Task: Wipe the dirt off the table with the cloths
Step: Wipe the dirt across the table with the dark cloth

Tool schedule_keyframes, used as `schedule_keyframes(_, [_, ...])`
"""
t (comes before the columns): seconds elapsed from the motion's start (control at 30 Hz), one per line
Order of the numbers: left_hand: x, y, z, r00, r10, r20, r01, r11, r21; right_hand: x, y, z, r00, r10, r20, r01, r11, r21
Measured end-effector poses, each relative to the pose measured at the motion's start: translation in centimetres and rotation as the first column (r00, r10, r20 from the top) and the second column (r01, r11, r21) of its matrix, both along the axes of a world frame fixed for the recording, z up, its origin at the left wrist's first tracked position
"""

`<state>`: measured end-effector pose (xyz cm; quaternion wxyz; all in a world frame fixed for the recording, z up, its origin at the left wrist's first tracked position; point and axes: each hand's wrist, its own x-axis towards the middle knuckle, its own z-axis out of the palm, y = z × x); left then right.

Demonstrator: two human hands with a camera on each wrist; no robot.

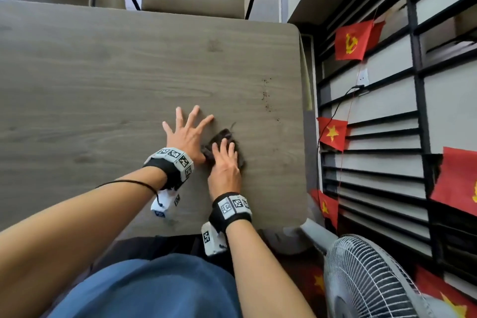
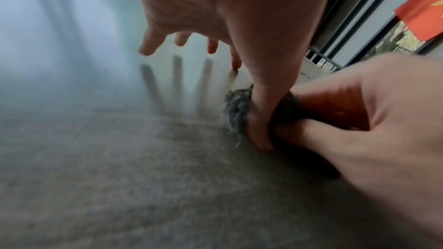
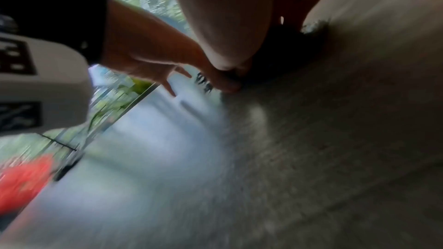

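head view shows both forearms reaching over the grey wood-grain table (image 1: 103, 72), wrists banded. the left hand (image 1: 186, 134) lies flat with four fingers spread wide and straight on the surface, its thumb pressed against the dark, frayed cloth (image 1: 227, 144) just beside it. the right hand (image 1: 225, 162) rests palm-down on top of that bunched cloth, fingers bent over it and thumb tucked into its near edge. dirt specks (image 1: 265, 94) lie scattered further out, near the table's right edge, well apart from the cloth
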<state>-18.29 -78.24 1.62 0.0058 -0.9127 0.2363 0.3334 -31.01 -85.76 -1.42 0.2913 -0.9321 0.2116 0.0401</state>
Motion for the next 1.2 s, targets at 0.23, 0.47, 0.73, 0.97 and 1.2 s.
schedule_keyframes(0.23, [0.5, -0.1, 0.0, 0.995, 0.048, -0.086, -0.049, 0.999, -0.006, -0.6, -9.7, -1.2, 0.994, -0.106, 0.04, 0.107, 0.994, -0.027])
schedule_keyframes(0.47, [0.4, 0.2, -0.2, 0.99, 0.097, -0.107, -0.102, 0.994, -0.045, -0.2, -20.8, -1.4, 0.947, -0.312, 0.073, 0.316, 0.947, -0.057])
schedule_keyframes(0.73, [0.4, 0.1, 0.0, 0.985, 0.122, -0.123, -0.129, 0.99, -0.052, 3.2, -20.4, -0.1, 0.892, -0.444, 0.089, 0.443, 0.896, 0.027])
schedule_keyframes(0.97, [0.6, -0.1, -0.2, 0.988, 0.123, -0.097, -0.128, 0.991, -0.044, 1.4, -4.4, 0.1, 0.994, 0.049, 0.102, -0.057, 0.995, 0.083])
schedule_keyframes(1.2, [0.5, -0.2, -0.2, 0.988, 0.098, -0.123, -0.099, 0.995, -0.006, 1.9, -7.0, -1.3, 0.982, 0.184, 0.032, -0.185, 0.982, 0.035])
